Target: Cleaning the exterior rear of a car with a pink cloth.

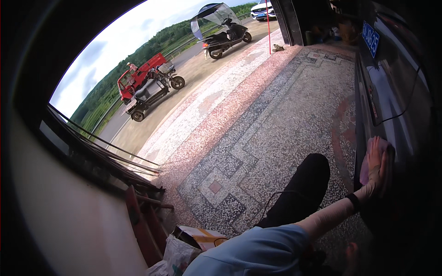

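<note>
Right hand (378,166) is pressed flat against the dark glossy car body (391,106) at the right edge of the view, with a pink cloth (367,162) sandwiched between palm and panel. Fingers look spread and laid over the cloth rather than curled tight round it, so it's more a flat press than a grab. The arm reaches out long from the lower middle, forearm in a pale sleeve, dark band at the wrist, elbow nearly straight, hand tipped upward so the fingers point up along the panel.

Left hand is hard to call. There's a blurry bit of something hand-like low down at the bottom edge near the car, but whether it's open or closed just can't be told from this.

Relation that matters: the panel sits to the person's right, its long side running away from the camera toward the blue plate (371,38) further up. The right hand is the one on it, the cloth directly under it.

Around that: a patterned terrazzo floor (258,133), the person's dark-trousered knee (304,184), a cardboard box (200,237) bottom left, and outside a red three-wheeler (145,85) and a canopied scooter (223,30).
</note>
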